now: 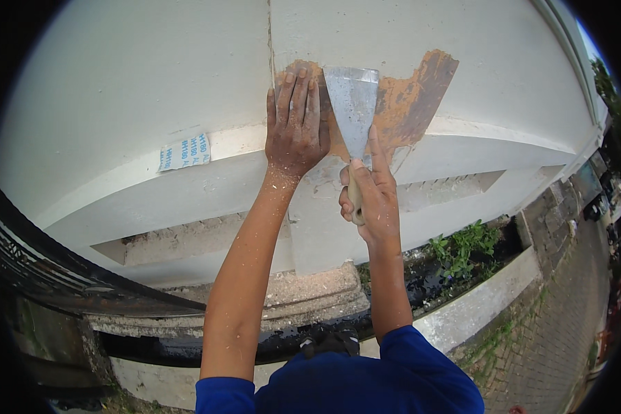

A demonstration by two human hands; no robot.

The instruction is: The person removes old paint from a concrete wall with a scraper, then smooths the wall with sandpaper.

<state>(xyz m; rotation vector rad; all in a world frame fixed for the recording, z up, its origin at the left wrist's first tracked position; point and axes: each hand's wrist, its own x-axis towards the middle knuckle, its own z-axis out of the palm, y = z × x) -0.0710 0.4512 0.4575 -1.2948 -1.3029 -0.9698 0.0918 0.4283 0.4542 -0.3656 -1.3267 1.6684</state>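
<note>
My right hand (pixel 370 190) grips a putty knife (pixel 352 103) by its pale handle, with the forefinger stretched along the broad metal blade. The blade points up the wall and lies over a bare brown and grey patch (pixel 417 100) where the white paint is gone. Just left of the blade, my left hand (pixel 297 127) rests flat on the same patch, palm to the surface, fingers straight and holding nothing. Pale flecks dot my left wrist and forearm. Whether the blade's edge touches the wall is hard to make out.
A piece of sandpaper (pixel 185 152) with blue print on its white back sits on the wall's ledge. Below runs a dark drain channel (pixel 421 283) with green plants (pixel 466 248) and a concrete kerb (pixel 483 303). A black metal railing (pixel 62 265) curves at the left; paving lies right.
</note>
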